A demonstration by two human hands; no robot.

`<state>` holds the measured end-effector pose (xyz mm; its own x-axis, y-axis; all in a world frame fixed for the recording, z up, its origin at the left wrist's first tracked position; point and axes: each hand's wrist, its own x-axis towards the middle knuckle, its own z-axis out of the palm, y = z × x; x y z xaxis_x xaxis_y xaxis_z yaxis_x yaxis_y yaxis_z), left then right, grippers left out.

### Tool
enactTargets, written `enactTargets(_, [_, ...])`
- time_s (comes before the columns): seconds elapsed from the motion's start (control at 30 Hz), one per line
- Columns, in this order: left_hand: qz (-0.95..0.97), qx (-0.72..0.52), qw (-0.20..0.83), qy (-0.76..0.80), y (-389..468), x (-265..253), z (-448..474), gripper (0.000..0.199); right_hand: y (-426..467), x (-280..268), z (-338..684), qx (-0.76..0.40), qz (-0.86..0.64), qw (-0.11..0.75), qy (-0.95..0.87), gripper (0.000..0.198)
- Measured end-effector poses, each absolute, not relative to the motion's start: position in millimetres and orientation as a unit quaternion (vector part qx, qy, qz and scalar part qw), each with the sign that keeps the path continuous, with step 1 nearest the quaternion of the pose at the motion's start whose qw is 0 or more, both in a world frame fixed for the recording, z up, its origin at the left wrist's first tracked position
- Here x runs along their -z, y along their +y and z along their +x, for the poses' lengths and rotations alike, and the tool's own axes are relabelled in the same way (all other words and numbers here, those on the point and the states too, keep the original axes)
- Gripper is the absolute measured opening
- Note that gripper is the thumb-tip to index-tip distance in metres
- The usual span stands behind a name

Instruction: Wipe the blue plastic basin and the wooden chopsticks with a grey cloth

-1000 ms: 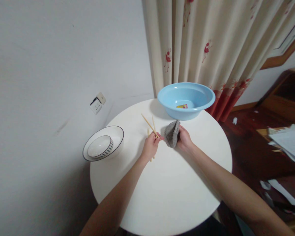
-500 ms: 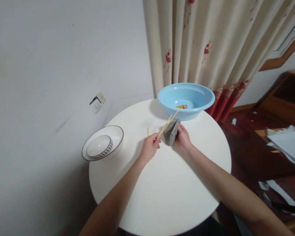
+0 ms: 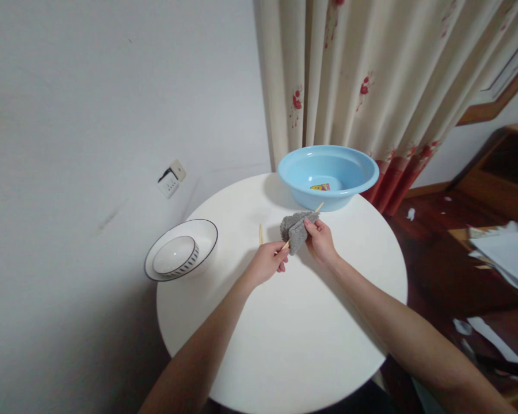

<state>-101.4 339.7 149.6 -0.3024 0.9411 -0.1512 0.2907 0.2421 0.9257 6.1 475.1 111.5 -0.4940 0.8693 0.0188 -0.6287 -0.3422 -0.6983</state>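
Note:
My left hand (image 3: 270,261) is closed on the near ends of some chopsticks (image 3: 286,245). A grey cloth (image 3: 299,233) is folded around their middle, and one far tip pokes out beyond it toward the basin. Pressing the cloth against the sticks, my right hand (image 3: 320,240) is closed with its thumb on top. How many sticks lie inside the cloth is hidden. More chopsticks (image 3: 261,234) lie on the white round table (image 3: 293,345), just behind my left hand and partly covered by it.
A light blue basin (image 3: 328,198) stands at the table's back edge, before a curtain (image 3: 354,75). At the left edge, a small bowl (image 3: 175,256) sits in a larger dark-rimmed bowl (image 3: 209,236). The wall (image 3: 90,144) with a socket is on the left. Papers (image 3: 505,259) lie to the right.
The grey cloth has come over the chopsticks and now wraps them; before, it was held beside them. My left hand has shifted slightly right, and my right thumb now presses on the cloth.

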Motion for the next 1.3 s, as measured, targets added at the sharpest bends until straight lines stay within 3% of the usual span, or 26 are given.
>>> enactTargets(0.07, [0.431,-0.436,0.419,0.670,335.5,-154.8,-109.5,0.030,479.2,-112.0,7.6,-0.794,-0.188,0.484,-0.317,0.018])
enactTargets(0.17, [0.410,-0.435,0.477,0.644,325.1,-164.6,-131.9,0.055,486.6,-112.0,9.0,-0.791,-0.202,0.499,-0.292,0.015])
enactTargets(0.27, [0.400,-0.399,0.524,0.637,315.9,-171.7,-154.9,0.067,492.2,-110.8,8.4,-0.795,-0.218,0.500,-0.265,0.010])
enactTargets(0.7, [0.416,-0.437,0.464,0.649,326.4,-155.4,-144.7,0.031,482.9,-110.8,6.2,-0.824,-0.206,0.467,-0.245,0.003])
enactTargets(0.87, [0.437,-0.438,0.466,0.632,329.0,-148.8,-141.6,0.041,485.0,-109.6,6.9,-0.811,-0.222,0.477,-0.255,0.004])
enactTargets(1.03, [0.433,-0.425,0.473,0.639,331.7,-150.6,-137.9,0.052,487.1,-105.6,6.4,-0.799,-0.219,0.490,-0.271,0.022])
enactTargets(1.3, [0.427,-0.425,0.432,0.671,338.3,-147.5,-119.5,0.047,487.2,-102.1,5.2,-0.790,-0.212,0.502,-0.281,0.036])
